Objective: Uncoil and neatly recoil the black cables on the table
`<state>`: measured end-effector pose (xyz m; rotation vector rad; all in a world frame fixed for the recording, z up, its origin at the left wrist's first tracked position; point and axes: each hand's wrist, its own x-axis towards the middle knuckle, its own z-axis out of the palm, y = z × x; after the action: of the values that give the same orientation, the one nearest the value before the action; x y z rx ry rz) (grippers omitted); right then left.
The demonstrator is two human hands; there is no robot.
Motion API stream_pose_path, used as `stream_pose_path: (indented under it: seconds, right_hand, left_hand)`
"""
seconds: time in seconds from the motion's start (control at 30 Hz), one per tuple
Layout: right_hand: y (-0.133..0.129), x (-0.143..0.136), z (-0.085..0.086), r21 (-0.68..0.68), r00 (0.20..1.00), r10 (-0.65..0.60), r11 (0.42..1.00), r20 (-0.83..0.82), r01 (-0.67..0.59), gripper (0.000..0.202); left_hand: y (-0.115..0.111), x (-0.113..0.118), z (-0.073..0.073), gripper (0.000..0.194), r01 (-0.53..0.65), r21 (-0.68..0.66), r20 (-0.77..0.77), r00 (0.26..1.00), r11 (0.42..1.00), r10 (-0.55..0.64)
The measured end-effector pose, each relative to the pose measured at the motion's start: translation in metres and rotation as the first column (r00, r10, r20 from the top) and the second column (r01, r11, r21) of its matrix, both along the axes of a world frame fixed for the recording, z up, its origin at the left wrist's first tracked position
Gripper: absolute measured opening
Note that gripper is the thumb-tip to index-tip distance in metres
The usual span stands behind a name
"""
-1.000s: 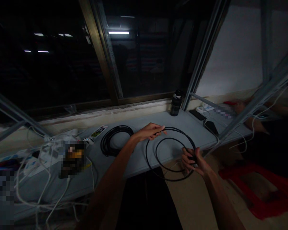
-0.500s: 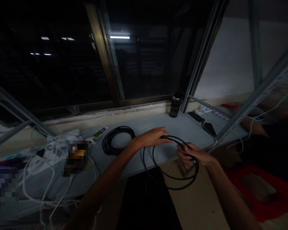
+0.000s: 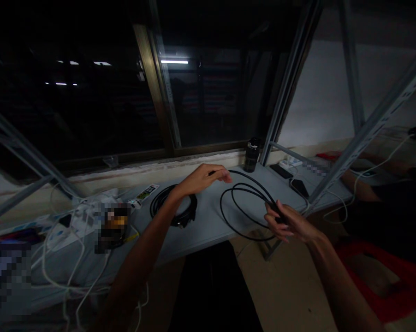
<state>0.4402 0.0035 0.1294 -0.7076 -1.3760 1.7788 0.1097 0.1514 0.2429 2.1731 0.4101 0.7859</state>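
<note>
Loops of a black cable (image 3: 252,179) hang between my two hands, over the front part of the grey tabletop (image 3: 208,214). My right hand (image 3: 280,222) is closed around the gathered strands. Farther left and higher, my left hand (image 3: 208,177) pinches the cable, which runs from its fingers in an arc to the right hand. A second coil of black cable (image 3: 190,214) lies on the tabletop, partly hidden behind my left wrist and forearm.
A dark bottle (image 3: 252,154) stands by the window. White cables (image 3: 78,249) and a power strip clutter the left side. Grey metal posts (image 3: 367,117) rise at both sides. At right a person sits by a red stool (image 3: 377,281); phones (image 3: 299,187) lie nearby.
My left hand has moved up and left, away from the right hand, drawing the cable into a wider arc. The hanging loops have risen and my right hand has shifted slightly right.
</note>
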Motion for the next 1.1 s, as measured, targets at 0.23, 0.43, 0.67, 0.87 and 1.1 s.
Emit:
stream_pose_path:
  seconds: [0.23,0.43,0.67,0.87,1.1]
  right_hand:
    - [-0.013,0.011,-0.017,-0.057,0.947,-0.039,0.998,-0.318,0.022,0.065]
    - [-0.011,-0.013,-0.028,-0.138,0.788,-0.269,0.963,-0.554,0.232,0.067]
    - [-0.003,-0.045,-0.05,-0.293,0.585,-0.499,0.861,-0.639,0.416,0.068]
    - [-0.009,-0.095,-0.084,-0.411,0.483,-0.591,0.803,-0.646,0.432,0.062]
    - [-0.028,-0.131,-0.103,-0.574,0.34,-0.71,0.701,-0.617,0.423,0.062]
  left_hand:
    - [0.027,-0.031,-0.017,0.074,-0.132,-0.364,0.345,0.9,0.922,0.266]
    - [-0.017,0.002,-0.112,0.082,-0.081,-0.707,0.258,0.895,0.703,0.363]
    - [-0.117,0.059,-0.196,0.072,0.216,-0.902,0.413,0.688,0.374,0.597]
    - [-0.149,0.086,-0.206,0.074,0.344,-0.888,0.427,0.375,0.304,0.823]
    - [-0.167,0.089,-0.209,0.07,0.402,-0.873,0.414,0.315,0.275,0.854]
